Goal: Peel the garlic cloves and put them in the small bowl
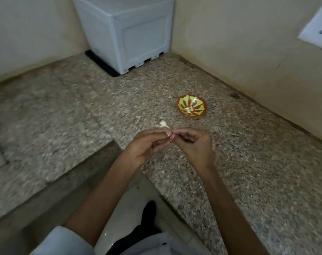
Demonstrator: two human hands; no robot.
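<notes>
Left hand point(149, 144) and right hand point(195, 144) jointly pinch an apparent garlic clove point(170, 134), largely hidden. Small bowl point(200, 115) lies beyond, slightly rightward, nearer the right hand.

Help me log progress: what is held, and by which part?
Left hand and right hand pinch something small, likely a garlic clove, between fingertips; which part cannot be told.

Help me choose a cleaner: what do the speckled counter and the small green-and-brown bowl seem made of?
The speckled grey-brown stone counter looks like polished granite or terrazzo: mottled grains, faint sheen. The small round green-and-red-brown bowl looks like glazed ceramic or painted clay, given the glossy highlights inside; plastic cannot be ruled out.
</notes>
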